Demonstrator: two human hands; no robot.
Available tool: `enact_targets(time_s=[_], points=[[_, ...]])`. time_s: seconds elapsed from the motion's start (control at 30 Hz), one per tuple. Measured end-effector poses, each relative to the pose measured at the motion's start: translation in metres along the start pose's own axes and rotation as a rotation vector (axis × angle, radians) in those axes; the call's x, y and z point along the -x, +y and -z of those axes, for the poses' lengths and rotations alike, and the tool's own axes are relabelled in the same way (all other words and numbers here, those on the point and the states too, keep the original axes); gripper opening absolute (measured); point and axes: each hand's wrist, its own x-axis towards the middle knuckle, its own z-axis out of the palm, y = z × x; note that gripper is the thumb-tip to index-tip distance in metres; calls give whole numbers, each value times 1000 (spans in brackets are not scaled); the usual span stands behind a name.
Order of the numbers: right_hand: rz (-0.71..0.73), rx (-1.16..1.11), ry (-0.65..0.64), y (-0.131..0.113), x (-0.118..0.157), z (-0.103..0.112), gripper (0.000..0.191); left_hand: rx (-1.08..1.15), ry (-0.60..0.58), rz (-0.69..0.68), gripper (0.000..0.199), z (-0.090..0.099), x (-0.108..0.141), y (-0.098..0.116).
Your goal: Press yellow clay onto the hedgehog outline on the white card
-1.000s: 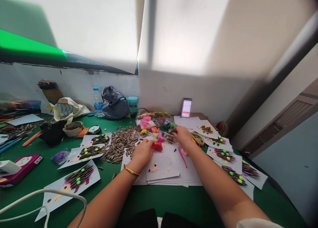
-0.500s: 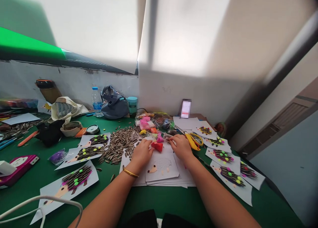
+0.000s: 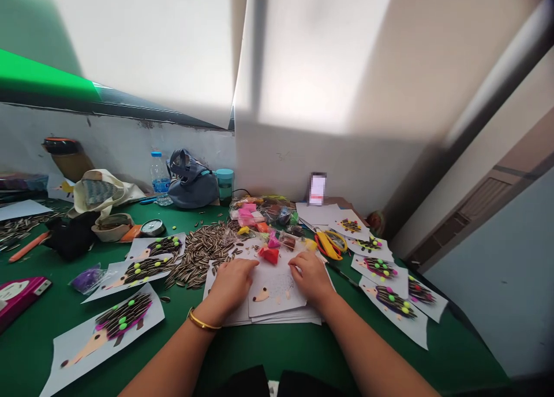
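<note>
A sheet of white paper (image 3: 277,309) bearing a partly made hedgehog picture (image 3: 262,295) lies on a stack of sheets in front of me. My left hand (image 3: 234,278) rests at its left side, fingers reaching inward. Across from it, my right hand (image 3: 311,276) sits over the right edge with fingers bent toward the drawing. I see nothing held in either hand. A packet of red modelling clay (image 3: 269,254) lies just beyond the fingertips, between the hands. Some fingers are hidden under the hands.
Striped sunflower seeds (image 3: 197,255) are heaped at left. Clay packets (image 3: 246,214) lie behind the sheets. Yellow scissors (image 3: 331,244) lie at right. Hedgehog pictures stand on both sides, such as one sheet (image 3: 64,345). A phone (image 3: 317,189) leans on the wall behind.
Both hands have drawn back toward me, away from the clay packets, to the sides of the hedgehog sheet. The red clay packet now lies free of the fingers. The view has shifted slightly right.
</note>
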Motion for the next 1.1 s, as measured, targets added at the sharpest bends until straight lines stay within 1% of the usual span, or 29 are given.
enact_targets(time_s=[0.13,0.23,0.3,0.4,0.47,0.53,0.6,0.63,0.7,0.8,0.87,1.0,1.07,1.1], points=[[-79,85,-33,9,6,4,11,-44,-27,-60,42,-2,0,-4],[-64,146,-56,8,11,3,13,-73,-11,-95,39,-4,1,-4],[-43,161,-48,8,12,3,14,-88,-1,-103,39,-5,1,-3],[-60,167,23,16,7,5,16,-110,-3,-105,38,-6,1,-2],[-129,180,100,29,1,10,19,-119,-9,-107,37,-7,0,-2],[-249,205,174,46,-7,17,22,-125,-7,-111,36,-7,0,-1],[-305,213,180,61,-15,22,26,-133,2,-114,36,-8,1,0],[-320,223,167,67,-20,24,27,-138,8,-112,37,-9,1,0],[-337,247,96,76,-29,25,26,-141,14,-106,38,-10,1,1],[-333,287,-55,80,-40,23,23,-131,21,-96,37,-11,2,3],[-323,285,-110,80,-44,21,23,-126,29,-92,36,-11,2,5],[-322,254,-119,80,-47,18,25,-134,56,-93,32,-11,1,7],[-340,233,-58,81,-46,18,27,-128,62,-92,31,-10,1,7],[-356,204,8,82,-45,19,29,-122,60,-88,30,-10,1,7]])
